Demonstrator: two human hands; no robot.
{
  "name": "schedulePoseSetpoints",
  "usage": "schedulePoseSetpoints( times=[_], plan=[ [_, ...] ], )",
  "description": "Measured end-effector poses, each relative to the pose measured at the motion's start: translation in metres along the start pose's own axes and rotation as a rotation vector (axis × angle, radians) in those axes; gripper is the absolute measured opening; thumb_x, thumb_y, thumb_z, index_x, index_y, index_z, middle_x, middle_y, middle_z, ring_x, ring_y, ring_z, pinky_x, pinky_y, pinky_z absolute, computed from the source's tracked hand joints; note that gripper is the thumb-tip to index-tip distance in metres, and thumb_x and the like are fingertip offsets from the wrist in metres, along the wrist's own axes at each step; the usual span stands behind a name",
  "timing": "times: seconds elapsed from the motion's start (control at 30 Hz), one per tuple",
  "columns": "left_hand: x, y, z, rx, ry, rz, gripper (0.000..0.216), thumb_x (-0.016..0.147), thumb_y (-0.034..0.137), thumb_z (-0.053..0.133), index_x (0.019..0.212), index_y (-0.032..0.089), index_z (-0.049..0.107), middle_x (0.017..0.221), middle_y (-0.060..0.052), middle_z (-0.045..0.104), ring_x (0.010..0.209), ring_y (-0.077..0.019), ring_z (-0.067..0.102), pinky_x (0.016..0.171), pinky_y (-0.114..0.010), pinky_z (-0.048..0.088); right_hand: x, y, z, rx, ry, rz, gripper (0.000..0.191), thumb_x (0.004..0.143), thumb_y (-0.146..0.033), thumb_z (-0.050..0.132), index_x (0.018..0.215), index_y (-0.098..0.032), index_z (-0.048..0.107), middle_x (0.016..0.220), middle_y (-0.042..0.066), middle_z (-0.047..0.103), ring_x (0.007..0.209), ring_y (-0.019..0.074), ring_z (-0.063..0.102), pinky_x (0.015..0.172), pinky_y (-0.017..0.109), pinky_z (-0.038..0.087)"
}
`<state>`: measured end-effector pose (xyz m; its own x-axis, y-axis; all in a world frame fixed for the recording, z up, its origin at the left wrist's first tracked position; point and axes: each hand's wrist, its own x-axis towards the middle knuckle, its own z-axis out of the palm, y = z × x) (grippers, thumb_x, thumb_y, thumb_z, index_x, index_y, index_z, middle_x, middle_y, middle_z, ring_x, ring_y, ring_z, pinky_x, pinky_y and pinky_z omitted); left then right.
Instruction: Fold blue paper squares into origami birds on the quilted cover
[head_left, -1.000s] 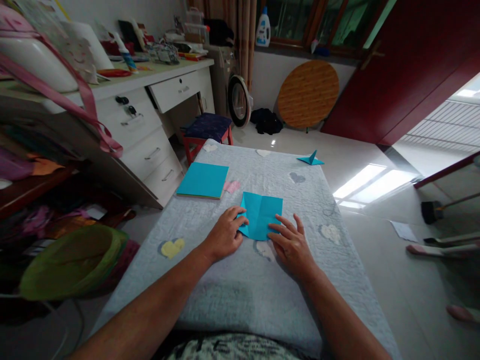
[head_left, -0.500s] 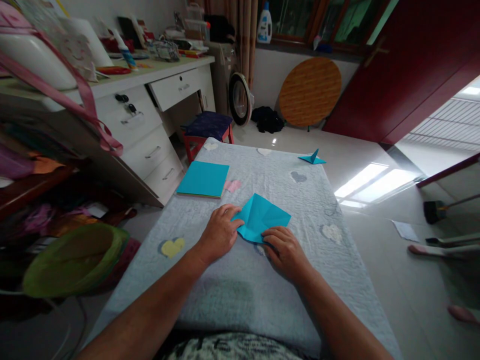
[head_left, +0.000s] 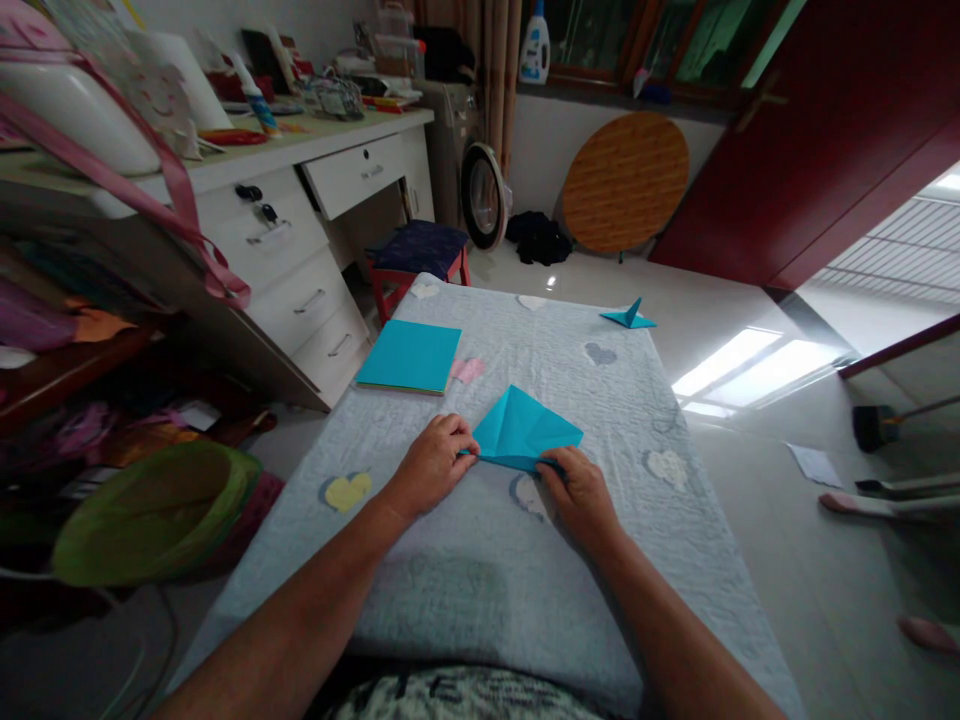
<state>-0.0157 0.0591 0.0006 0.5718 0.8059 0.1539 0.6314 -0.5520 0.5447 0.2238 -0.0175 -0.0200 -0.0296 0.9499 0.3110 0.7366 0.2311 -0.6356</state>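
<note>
A blue sheet of origami paper point(head_left: 525, 425) lies on the cloth-covered table, creased, with its near edge turned up in a fold. My left hand point(head_left: 439, 455) pinches the left end of that folded edge between thumb and fingers. At the right end, my right hand point(head_left: 581, 490) grips the same edge, fingers curled over it. Beyond my left hand rests a square stack of blue paper point(head_left: 411, 356). A small folded blue paper figure point(head_left: 630, 316) with an upright point sits near the far right corner.
The table point(head_left: 465, 600) wears a pale cloth with heart patches. A white desk with drawers point(head_left: 300, 290) stands at left, above a green bin point(head_left: 157, 510). Behind the table are a red stool point(head_left: 416, 255) and a washing machine with its door ajar point(head_left: 484, 195).
The paper's near edge has come up into a straight fold. Both hands now pinch its ends, the right having shifted slightly outward. The view has moved a little.
</note>
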Motion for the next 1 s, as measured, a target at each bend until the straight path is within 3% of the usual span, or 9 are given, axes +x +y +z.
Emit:
schedulePoseSetpoints(
  times=[0.3, 0.43, 0.63, 1.0],
  plan=[
    [-0.0007, 0.0021, 0.0029, -0.138, -0.016, -0.009, 0.003, 0.081, 0.019, 0.07, 0.081, 0.021, 0.072, 0.098, -0.004, 0.061, 0.1, -0.0212, 0.057, 0.093, -0.037, 0.047, 0.0035, 0.0016, 0.0018, -0.003, 0.013, 0.111, 0.016, 0.089, -0.032, 0.055, 0.084, -0.022, 0.065, 0.071, 0.002, 0.065, 0.066, 0.0184, 0.059, 0.063, 0.03, 0.045],
    [0.0003, 0.0002, 0.0042, -0.098, -0.004, -0.032, 0.006, 0.083, 0.02, 0.067, 0.081, 0.02, 0.072, 0.096, -0.004, 0.06, 0.099, -0.0217, 0.056, 0.092, -0.038, 0.047, 0.0034, 0.0019, 0.0033, 0.012, 0.049, 0.145, 0.014, 0.087, -0.032, 0.055, 0.092, -0.021, 0.064, 0.073, 0.001, 0.064, 0.065, 0.018, 0.058, 0.063, 0.03, 0.044],
    [0.0007, -0.0024, 0.0058, -0.032, 0.006, -0.077, 0.004, 0.084, 0.021, 0.067, 0.083, 0.018, 0.07, 0.096, -0.005, 0.057, 0.098, -0.0224, 0.054, 0.092, -0.04, 0.046, 0.0025, 0.0033, 0.0082, 0.032, 0.102, 0.219, 0.033, 0.083, -0.031, 0.056, 0.114, -0.019, 0.054, 0.074, 0.0, 0.059, 0.064, 0.0174, 0.055, 0.064, 0.031, 0.043],
    [0.0006, 0.0012, 0.0078, 0.105, 0.003, -0.11, 0.006, 0.087, 0.02, 0.065, 0.083, 0.016, 0.067, 0.096, -0.006, 0.055, 0.094, -0.0238, 0.051, 0.088, -0.04, 0.046, 0.0035, 0.004, 0.0092, 0.023, 0.18, 0.23, 0.029, 0.081, -0.027, 0.055, 0.109, -0.019, 0.055, 0.072, 0.0, 0.058, 0.068, 0.019, 0.054, 0.068, 0.033, 0.044]
  ],
)
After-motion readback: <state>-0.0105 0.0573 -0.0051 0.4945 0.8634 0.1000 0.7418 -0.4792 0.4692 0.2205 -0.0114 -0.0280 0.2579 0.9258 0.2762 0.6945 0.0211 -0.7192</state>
